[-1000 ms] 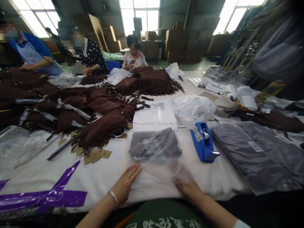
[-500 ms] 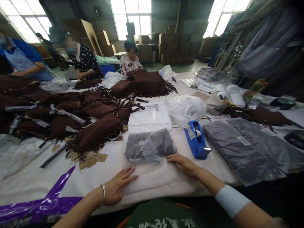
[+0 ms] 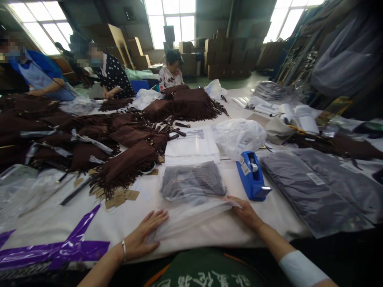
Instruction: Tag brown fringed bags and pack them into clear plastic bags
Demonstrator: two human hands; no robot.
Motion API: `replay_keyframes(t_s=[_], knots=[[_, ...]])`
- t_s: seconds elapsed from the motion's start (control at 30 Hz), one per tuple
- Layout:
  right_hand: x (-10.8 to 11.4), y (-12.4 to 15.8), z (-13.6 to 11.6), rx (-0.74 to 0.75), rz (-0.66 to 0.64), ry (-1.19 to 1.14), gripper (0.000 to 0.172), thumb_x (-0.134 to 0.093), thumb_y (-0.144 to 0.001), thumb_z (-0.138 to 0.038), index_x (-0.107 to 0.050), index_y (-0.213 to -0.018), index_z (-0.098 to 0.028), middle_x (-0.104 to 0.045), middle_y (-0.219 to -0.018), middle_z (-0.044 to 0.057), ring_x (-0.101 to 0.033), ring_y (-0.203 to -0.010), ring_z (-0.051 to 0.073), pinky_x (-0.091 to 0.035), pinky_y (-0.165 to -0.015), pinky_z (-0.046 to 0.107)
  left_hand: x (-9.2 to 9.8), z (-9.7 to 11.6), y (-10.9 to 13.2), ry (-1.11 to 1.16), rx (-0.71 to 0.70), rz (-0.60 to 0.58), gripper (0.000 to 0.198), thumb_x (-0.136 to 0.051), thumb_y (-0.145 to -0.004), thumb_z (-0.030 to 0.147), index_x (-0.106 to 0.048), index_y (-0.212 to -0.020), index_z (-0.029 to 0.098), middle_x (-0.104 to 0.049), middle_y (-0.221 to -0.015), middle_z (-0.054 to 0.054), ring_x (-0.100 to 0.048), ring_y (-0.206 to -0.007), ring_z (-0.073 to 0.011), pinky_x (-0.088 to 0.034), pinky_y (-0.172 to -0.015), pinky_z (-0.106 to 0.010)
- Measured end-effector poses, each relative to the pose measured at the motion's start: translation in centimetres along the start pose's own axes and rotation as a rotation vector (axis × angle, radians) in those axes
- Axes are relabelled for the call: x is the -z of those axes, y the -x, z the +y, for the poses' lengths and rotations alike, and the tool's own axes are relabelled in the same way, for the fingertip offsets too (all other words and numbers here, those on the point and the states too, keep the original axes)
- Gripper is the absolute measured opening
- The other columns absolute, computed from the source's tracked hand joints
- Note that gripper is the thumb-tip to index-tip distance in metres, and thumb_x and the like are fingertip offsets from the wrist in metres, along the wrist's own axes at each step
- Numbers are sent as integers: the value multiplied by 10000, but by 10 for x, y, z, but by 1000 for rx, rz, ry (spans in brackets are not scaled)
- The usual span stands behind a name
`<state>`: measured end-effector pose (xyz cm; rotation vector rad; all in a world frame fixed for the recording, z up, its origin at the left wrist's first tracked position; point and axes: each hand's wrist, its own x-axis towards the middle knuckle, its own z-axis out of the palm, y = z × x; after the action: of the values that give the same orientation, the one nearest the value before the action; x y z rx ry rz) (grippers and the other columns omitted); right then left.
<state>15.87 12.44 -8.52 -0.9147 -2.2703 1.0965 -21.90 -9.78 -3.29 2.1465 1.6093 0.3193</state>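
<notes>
A clear plastic bag (image 3: 191, 211) lies in front of me with a dark grey folded item (image 3: 193, 181) in its far part. The near part of the bag is slack, and its right corner is lifted off the table. My right hand (image 3: 245, 211) pinches that corner between thumb and fingers. My left hand (image 3: 146, 233) rests with fingers spread at the bag's left edge. Just beyond the bag is a stack of flat white plastic bags (image 3: 193, 145). A blue tape dispenser (image 3: 253, 177) stands to the right of the bag, close to my right hand.
Brown fringed bags (image 3: 131, 161) are heaped on the left, with card tags (image 3: 122, 197) nearby. Grey bagged goods (image 3: 311, 183) lie at right. Purple tape (image 3: 74, 239) crosses the near left. A crumpled plastic bag (image 3: 239, 137) sits behind the dispenser. Several people work across the table.
My right hand has gone from resting beside the grey item to pinching the bag's near right corner, raising it. The plastic over the item is flatter. My left hand stays spread.
</notes>
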Motion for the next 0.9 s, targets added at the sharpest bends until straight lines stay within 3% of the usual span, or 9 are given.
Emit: replay_keyframes(t_s=[0.1, 0.2, 0.33, 0.43, 0.53, 0.6, 0.7, 0.77, 0.9], knots=[[-5, 8, 2, -36, 57, 29, 387, -413, -883, -468, -673, -1046, -231, -682, -1082, 57, -602, -1048, 244, -453, -944, 403, -16, -7, -1, 45, 23, 210, 422, -496, -849, 235, -494, -1271, 247, -544, -1306, -66, -458, -1248, -211, -347, -1068, -436], [-12, 15, -5, -106, 150, 92, 410, -373, -900, -477, -680, -954, -210, -713, -926, 72, -652, -887, 245, -501, -812, 366, -33, -6, -11, 156, 241, 496, 256, -399, -910, 270, -603, -1052, 211, -692, -1003, -40, -645, -949, -177, -519, -858, -311], [-26, 18, -20, -203, 240, 212, 430, -301, -928, -477, -648, -907, -224, -704, -834, 68, -657, -790, 244, -484, -714, 339, -47, 4, -26, 125, 544, 746, 302, -375, -923, 361, -576, -761, 203, -612, -592, 19, -603, -534, -147, -480, -536, -237], [-32, 18, -29, -267, 262, 312, 415, -286, -931, -487, -618, -886, -241, -694, -790, 66, -653, -769, 263, -453, -667, 342, -43, 2, -29, 22, 659, 697, 279, -399, -916, 378, -562, -761, 213, -599, -589, 25, -607, -547, -155, -441, -520, -239], [-34, 18, -35, -317, 267, 393, 406, -295, -924, -489, -589, -792, -243, -650, -639, 59, -626, -619, 263, -398, -562, 331, -25, 2, -28, -81, 677, 679, 234, -436, -902, 377, -581, -843, 202, -602, -615, 9, -609, -580, -177, -467, -566, -276], [-35, 17, -38, -337, 271, 422, 399, -304, -918, -487, -579, -765, -242, -625, -586, 58, -598, -553, 256, -357, -519, 321, -9, 11, -34, -183, 546, 767, 225, -461, -896, 351, -584, -977, 180, -632, -742, -35, -623, -732, -209, -497, -741, -351], [-36, 16, -40, -347, 272, 424, 380, -319, -911, -482, -578, -760, -248, -611, -562, 49, -576, -520, 240, -324, -500, 308, 2, 36, -61, -258, 285, 799, 269, -498, -889, 287, -545, -1133, 181, -610, -1072, -91, -501, -1126, -262, -361, -1018, -457], [-36, 15, -41, -347, 274, 397, 362, -334, -909, -474, -580, -763, -253, -615, -570, 40, -578, -529, 226, -328, -510, 299, -4, 50, -85, -218, 176, 699, 228, -523, -877, 268, -568, -1089, 196, -576, -1148, -85, -408, -1226, -275, -342, -1042, -470], [-28, 17, -39, -362, 306, 293, 357, -387, -888, -490, -574, -696, -253, -628, -602, 32, -598, -580, 219, -364, -537, 293, -30, 53, -117, -108, 146, 576, 106, -524, -863, 238, -580, -791, 185, -587, -962, -80, -507, -1037, -255, -443, -916, -450]])
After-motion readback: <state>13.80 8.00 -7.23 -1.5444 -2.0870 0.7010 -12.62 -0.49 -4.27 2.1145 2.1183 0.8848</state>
